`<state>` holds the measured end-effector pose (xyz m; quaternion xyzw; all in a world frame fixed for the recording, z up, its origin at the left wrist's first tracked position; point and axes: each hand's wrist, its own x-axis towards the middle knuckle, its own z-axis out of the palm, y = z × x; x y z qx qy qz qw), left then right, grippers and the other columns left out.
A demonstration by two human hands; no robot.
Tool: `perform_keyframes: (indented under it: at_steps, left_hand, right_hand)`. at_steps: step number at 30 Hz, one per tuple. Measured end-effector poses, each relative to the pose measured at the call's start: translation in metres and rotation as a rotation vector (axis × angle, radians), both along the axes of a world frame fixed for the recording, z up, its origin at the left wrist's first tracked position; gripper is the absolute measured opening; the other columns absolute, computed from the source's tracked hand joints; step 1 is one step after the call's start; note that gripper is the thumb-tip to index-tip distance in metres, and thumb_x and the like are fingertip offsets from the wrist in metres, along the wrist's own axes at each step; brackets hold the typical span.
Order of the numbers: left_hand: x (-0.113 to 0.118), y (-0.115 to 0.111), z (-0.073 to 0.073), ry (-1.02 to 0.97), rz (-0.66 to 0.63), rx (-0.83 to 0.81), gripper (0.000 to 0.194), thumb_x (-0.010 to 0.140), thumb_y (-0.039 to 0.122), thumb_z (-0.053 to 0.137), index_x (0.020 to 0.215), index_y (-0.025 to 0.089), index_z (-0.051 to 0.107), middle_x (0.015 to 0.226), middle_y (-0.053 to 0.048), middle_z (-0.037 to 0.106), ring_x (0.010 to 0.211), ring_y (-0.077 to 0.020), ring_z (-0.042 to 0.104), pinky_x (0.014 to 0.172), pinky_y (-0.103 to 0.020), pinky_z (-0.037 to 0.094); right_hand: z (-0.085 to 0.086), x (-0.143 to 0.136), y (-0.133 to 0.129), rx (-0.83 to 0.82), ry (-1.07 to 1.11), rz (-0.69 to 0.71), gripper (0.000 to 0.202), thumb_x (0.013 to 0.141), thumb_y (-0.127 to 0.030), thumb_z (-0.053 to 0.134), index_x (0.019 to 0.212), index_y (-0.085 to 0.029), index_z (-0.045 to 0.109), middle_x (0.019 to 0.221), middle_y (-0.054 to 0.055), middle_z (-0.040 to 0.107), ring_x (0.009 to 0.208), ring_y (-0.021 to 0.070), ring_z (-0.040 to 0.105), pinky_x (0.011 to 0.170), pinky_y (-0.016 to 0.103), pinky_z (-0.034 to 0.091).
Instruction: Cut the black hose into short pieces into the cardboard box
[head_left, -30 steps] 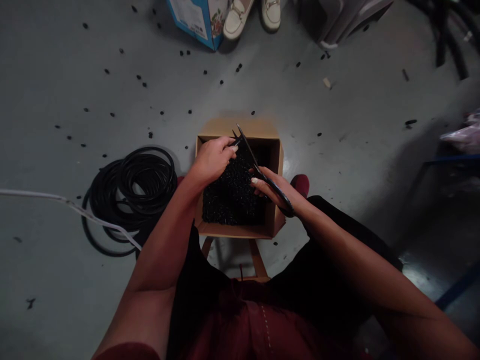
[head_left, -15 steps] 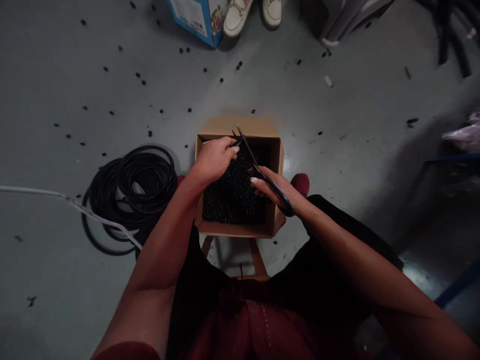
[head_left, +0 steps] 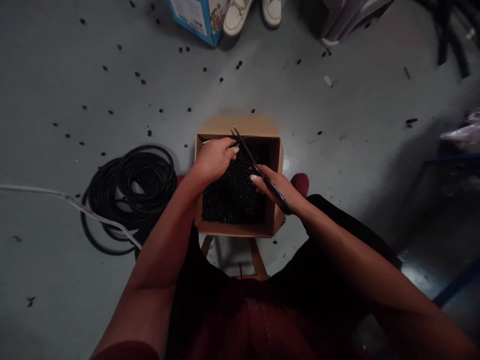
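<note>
My left hand (head_left: 213, 159) pinches a small black piece (head_left: 237, 144), probably light; my right (head_left: 270, 183) grips the scissors (head_left: 256, 166), likely stiff, best held by the handles (head_left: 282, 200).

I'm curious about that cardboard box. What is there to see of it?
The cardboard box is brown and open at the top, with its far flap leaning outward. A heap of small, glossy black pieces lies inside. Wooden-looking legs show beneath its near side, so it probably rests on some stand. The left hand and the right hand, which holds scissors, are over it; whether either touches it is unclear.
</note>
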<state>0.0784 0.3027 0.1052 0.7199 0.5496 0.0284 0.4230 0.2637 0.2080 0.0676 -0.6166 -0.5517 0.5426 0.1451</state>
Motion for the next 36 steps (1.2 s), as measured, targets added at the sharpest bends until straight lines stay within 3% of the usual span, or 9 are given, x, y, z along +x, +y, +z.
perform_keyframes:
  at_steps: [7, 13, 23, 29, 36]
  left_hand:
    - [0.001, -0.001, -0.003, -0.03, 0.013, 0.007, 0.033, 0.093, 0.027, 0.042, 0.11, 0.014, 0.068, 0.093, -0.006, 0.072, 0.078, -0.0154, 0.064, 0.077, -0.027, 0.05]
    - [-0.003, -0.001, -0.004, 0.034, -0.08, -0.004, 0.032, 0.094, 0.028, 0.037, 0.097, 0.016, 0.067, 0.084, -0.006, 0.07, 0.077, -0.0159, 0.063, 0.076, -0.027, 0.049]
    - [-0.005, 0.001, -0.003, 0.127, -0.179, 0.029, 0.032, 0.095, 0.027, 0.035, 0.089, 0.017, 0.065, 0.081, -0.007, 0.068, 0.079, -0.018, 0.061, 0.077, -0.029, 0.046]
    - [-0.003, -0.001, -0.007, 0.303, -0.226, 0.041, 0.033, 0.097, 0.026, 0.036, 0.097, 0.014, 0.067, 0.091, -0.011, 0.07, 0.089, -0.0226, 0.065, 0.084, -0.033, 0.047]
    - [-0.002, -0.008, -0.008, 0.502, -0.33, -0.037, 0.033, 0.096, 0.027, 0.04, 0.102, 0.012, 0.069, 0.097, -0.018, 0.072, 0.093, -0.0285, 0.068, 0.081, -0.035, 0.049]
  right_hand:
    - [-0.005, -0.003, 0.0, -0.005, -0.04, -0.054, 0.043, 0.09, -0.047, 0.052, 0.124, -0.02, 0.059, 0.085, 0.005, 0.068, 0.075, 0.0211, 0.063, 0.068, 0.032, 0.048]
    - [-0.006, -0.001, 0.002, -0.005, -0.074, -0.039, 0.039, 0.088, -0.038, 0.054, 0.123, -0.021, 0.057, 0.085, 0.006, 0.068, 0.071, 0.0203, 0.062, 0.066, 0.031, 0.047]
    - [0.0, -0.002, -0.001, -0.011, -0.055, 0.022, 0.033, 0.091, -0.04, 0.048, 0.114, -0.019, 0.058, 0.076, 0.005, 0.064, 0.065, 0.0187, 0.057, 0.061, 0.029, 0.043]
    - [-0.004, -0.006, -0.005, 0.007, -0.062, 0.057, 0.025, 0.09, -0.038, 0.045, 0.101, -0.02, 0.057, 0.076, 0.003, 0.062, 0.063, 0.0169, 0.055, 0.06, 0.028, 0.039]
    - [-0.019, -0.016, -0.018, -0.011, -0.055, 0.075, 0.017, 0.088, -0.035, 0.045, 0.09, -0.021, 0.055, 0.077, 0.003, 0.064, 0.063, 0.0164, 0.056, 0.061, 0.027, 0.039]
